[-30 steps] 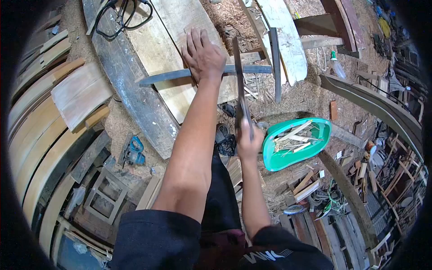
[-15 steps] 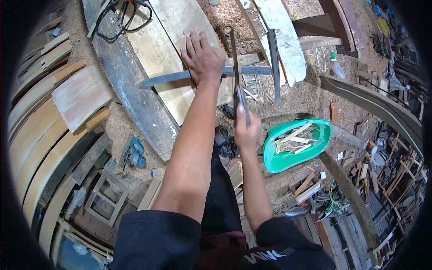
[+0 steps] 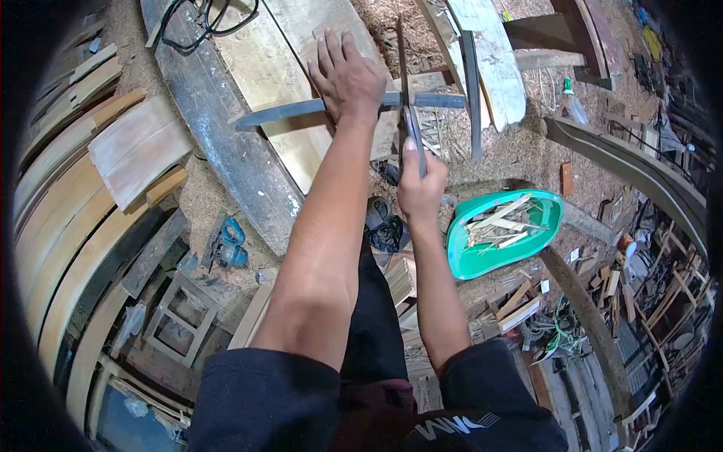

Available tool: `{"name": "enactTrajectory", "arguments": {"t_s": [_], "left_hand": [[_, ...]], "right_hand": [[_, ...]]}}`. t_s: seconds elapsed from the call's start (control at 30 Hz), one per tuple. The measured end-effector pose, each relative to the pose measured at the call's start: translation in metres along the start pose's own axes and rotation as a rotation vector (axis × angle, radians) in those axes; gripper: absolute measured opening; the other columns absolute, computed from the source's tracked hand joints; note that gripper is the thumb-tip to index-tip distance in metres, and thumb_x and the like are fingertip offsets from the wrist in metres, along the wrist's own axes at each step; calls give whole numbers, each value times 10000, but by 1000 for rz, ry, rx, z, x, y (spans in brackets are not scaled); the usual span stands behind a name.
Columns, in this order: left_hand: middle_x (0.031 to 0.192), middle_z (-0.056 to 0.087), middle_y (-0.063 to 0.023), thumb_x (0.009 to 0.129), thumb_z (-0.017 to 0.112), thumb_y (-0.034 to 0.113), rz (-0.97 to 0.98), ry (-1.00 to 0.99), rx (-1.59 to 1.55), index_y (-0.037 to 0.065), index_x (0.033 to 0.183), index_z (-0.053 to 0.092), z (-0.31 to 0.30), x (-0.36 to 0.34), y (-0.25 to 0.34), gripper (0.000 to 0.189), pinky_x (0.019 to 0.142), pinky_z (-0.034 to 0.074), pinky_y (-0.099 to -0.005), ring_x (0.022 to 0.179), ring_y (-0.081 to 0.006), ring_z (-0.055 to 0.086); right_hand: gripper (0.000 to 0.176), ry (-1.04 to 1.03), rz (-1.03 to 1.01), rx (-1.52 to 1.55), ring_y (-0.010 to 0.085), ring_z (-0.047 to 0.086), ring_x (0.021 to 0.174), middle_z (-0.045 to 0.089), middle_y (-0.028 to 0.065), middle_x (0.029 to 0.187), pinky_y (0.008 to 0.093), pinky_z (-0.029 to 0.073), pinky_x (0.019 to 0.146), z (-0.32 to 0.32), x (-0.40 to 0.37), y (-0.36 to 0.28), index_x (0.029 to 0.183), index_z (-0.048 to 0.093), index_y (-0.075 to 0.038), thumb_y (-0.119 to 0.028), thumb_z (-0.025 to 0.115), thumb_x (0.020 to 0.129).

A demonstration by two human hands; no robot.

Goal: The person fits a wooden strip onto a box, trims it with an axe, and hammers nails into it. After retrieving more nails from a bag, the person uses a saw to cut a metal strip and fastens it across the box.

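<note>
My left hand [image 3: 350,81] lies flat with fingers outstretched, its palm pressing a narrow grey wooden strip [image 3: 282,112] against the pale boards [image 3: 263,64] of the work surface. The strip runs crosswise under that hand, and its right end juts past the boards. In my right hand [image 3: 422,184] is the handle of a handsaw [image 3: 404,64]. The fingers are closed around it, and the long narrow blade points away from me, crossing the strip just right of my left hand.
A green basin [image 3: 471,264] with wood offcuts stands at the right. To the left, a blue power tool [image 3: 230,245] rests on the sawdust floor near stacked planks [image 3: 64,218]. A black cable [image 3: 181,45] lies on the bench. A dark upright-looking bar [image 3: 471,94] sits beyond the strip.
My right hand and the saw have shifted slightly along the cut, while the left hand stays on the strip. The whole view has moved a little.
</note>
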State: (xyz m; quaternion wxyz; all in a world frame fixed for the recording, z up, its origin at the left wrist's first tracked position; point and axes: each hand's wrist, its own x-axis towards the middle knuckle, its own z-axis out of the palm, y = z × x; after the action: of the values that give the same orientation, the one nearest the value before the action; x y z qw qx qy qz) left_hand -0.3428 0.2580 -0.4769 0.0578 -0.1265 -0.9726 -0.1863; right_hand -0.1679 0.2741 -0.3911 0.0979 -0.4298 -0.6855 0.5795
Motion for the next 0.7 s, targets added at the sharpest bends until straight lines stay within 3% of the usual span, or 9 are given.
{"name": "enactTrajectory", "arguments": {"t_s": [0.07, 0.2, 0.27, 0.33, 0.4, 0.43, 0.57, 0.63, 0.7], "left_hand": [[1545, 322, -139, 869, 485, 216, 6, 17, 6, 70, 1382, 470, 2, 1, 2, 534, 1159, 154, -522, 1439, -300, 266], [1531, 336, -135, 872, 486, 221, 11, 14, 17, 77, 1390, 460, 6, 1, -1, 538, 1157, 158, -519, 1438, -293, 265], [1531, 336, -135, 871, 488, 221, 6, 15, 11, 82, 1387, 464, 4, 5, 1, 535, 1158, 160, -517, 1435, -295, 270], [1526, 345, -136, 867, 497, 217, 8, 27, 29, 85, 1378, 475, 3, 1, 0, 528, 1158, 168, -510, 1428, -299, 285], [1521, 355, -135, 866, 500, 218, 9, 30, 28, 86, 1378, 475, 2, 4, 3, 529, 1159, 170, -510, 1426, -298, 292], [1519, 360, -135, 866, 501, 219, 3, 24, 32, 86, 1378, 475, 1, 1, 2, 530, 1160, 171, -510, 1425, -297, 295], [1512, 373, -132, 862, 508, 219, 11, 33, 34, 93, 1377, 478, 2, 0, 2, 531, 1158, 178, -511, 1425, -294, 298], [1513, 372, -132, 862, 509, 219, 6, 35, 36, 94, 1375, 481, 2, 1, 1, 528, 1159, 175, -511, 1425, -293, 297], [1516, 367, -133, 860, 510, 210, 2, 34, 37, 90, 1373, 482, 3, 4, -1, 527, 1159, 172, -512, 1427, -292, 296]], "right_hand": [[407, 9, 7, -34, 85, 385, 548, 430, 20, 552, 309, 324, 490, -8, -14, 4, 661, 512, -5, -255, 556, 979], [399, 16, 93, 44, 66, 392, 578, 438, -35, 591, 285, 324, 501, -34, -111, 11, 657, 510, -18, -246, 560, 981], [404, 71, 119, 104, 56, 387, 581, 420, -48, 595, 271, 315, 501, -33, -119, 26, 651, 491, -28, -248, 562, 981], [423, 14, 105, 123, 54, 375, 558, 429, -29, 559, 286, 302, 483, -24, -62, 19, 632, 503, -26, -258, 563, 981], [444, 20, -55, -16, 89, 368, 510, 405, 18, 524, 316, 311, 467, -5, -3, 2, 627, 505, -15, -283, 563, 976], [458, 40, -14, -99, 101, 378, 509, 409, 20, 525, 322, 323, 473, 1, 12, 9, 627, 504, -15, -305, 556, 978], [412, -8, -33, -48, 96, 400, 518, 438, -5, 537, 313, 336, 479, -22, -58, 11, 658, 523, -15, -270, 554, 980], [395, 10, 72, 16, 87, 397, 531, 440, -22, 552, 303, 328, 482, -34, -117, 8, 666, 519, -18, -251, 550, 983], [398, 12, 174, 74, 80, 397, 537, 431, -25, 557, 298, 321, 482, -40, -106, 6, 664, 518, -19, -250, 545, 987]]}}
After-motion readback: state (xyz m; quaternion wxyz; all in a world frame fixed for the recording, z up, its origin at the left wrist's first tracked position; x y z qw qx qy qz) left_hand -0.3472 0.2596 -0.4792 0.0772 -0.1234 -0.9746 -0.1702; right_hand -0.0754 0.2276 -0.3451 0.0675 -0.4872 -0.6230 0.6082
